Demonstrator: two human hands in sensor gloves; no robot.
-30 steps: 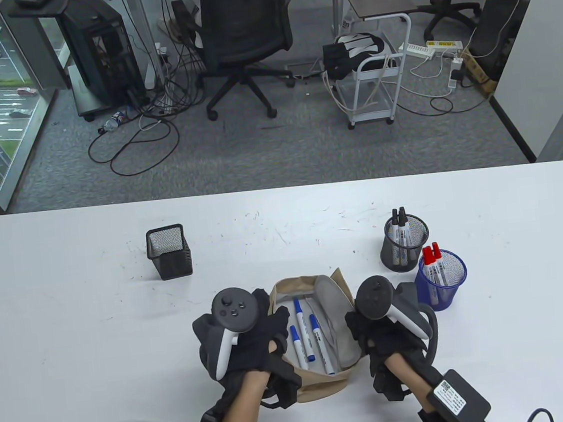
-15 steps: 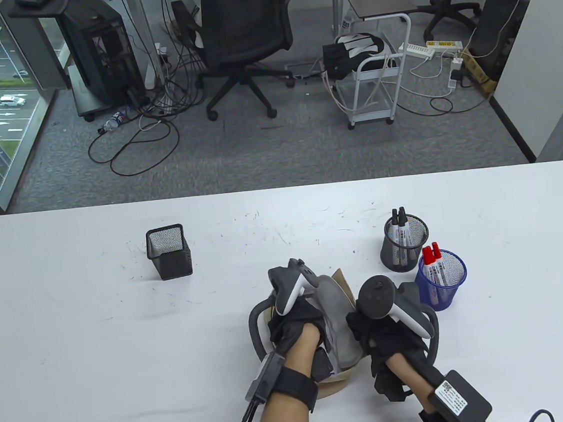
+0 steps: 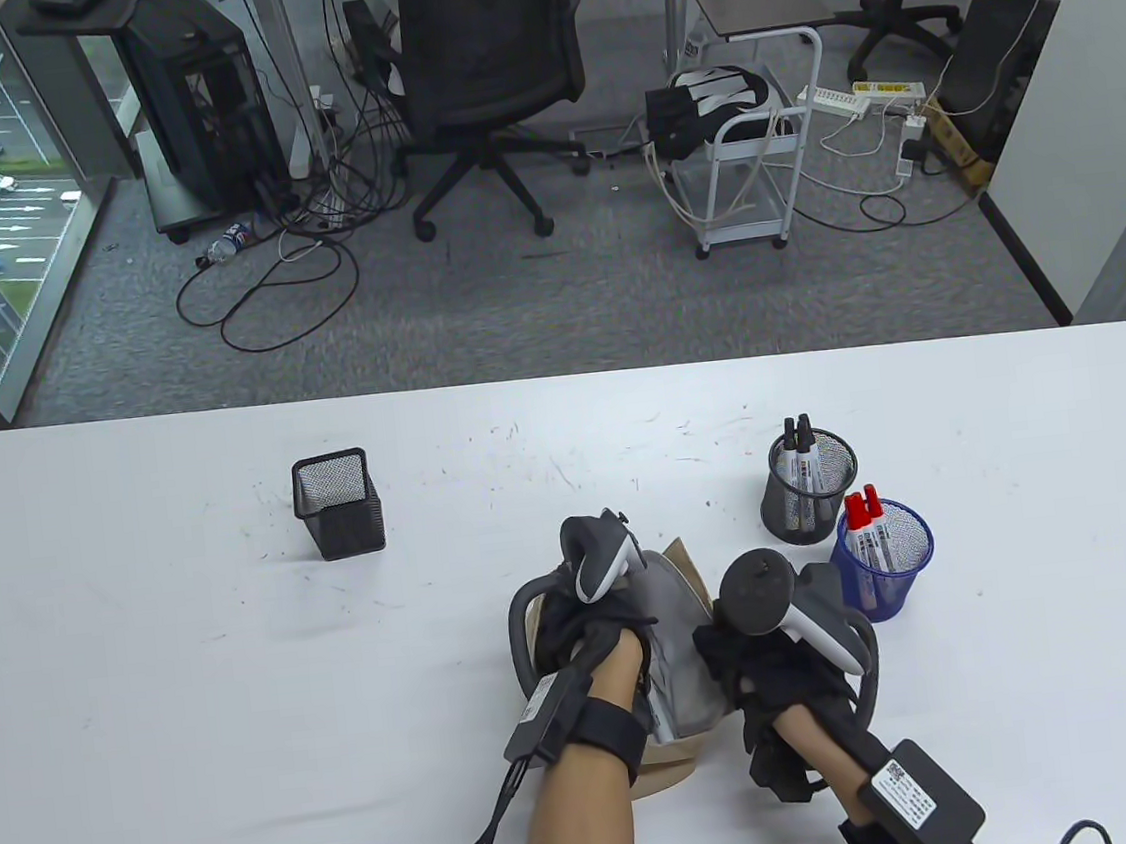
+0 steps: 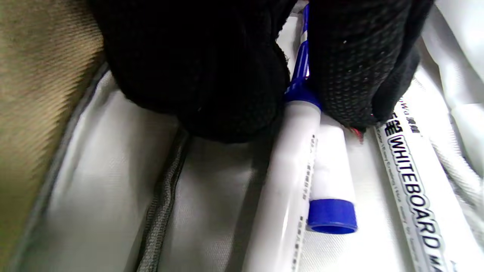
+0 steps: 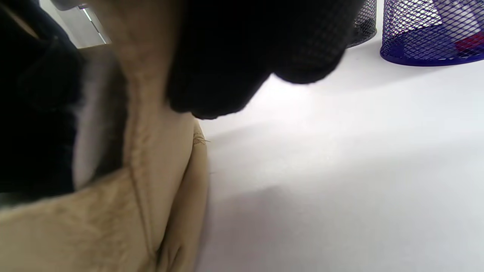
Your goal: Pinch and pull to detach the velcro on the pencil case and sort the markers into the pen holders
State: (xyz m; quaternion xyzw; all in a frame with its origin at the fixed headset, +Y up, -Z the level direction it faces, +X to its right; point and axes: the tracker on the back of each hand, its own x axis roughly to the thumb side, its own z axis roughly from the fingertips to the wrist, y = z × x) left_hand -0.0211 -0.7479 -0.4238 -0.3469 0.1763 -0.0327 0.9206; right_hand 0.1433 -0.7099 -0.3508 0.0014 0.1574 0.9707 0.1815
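The tan pencil case lies open near the table's front, its grey lining showing. My left hand reaches down into it. In the left wrist view two gloved fingertips pinch the blue cap of a white marker; two more blue markers lie beside it. My right hand grips the case's right wall, fabric between thumb and fingers. The markers are hidden in the table view.
An empty square black mesh holder stands at the left. At the right, a round black holder has black markers and a blue holder has red markers, close to my right hand. A cable trails at the front edge.
My left hand left the case's left rim, turned over and went down into the case, covering the markers. The right hand stayed on the case's right side.
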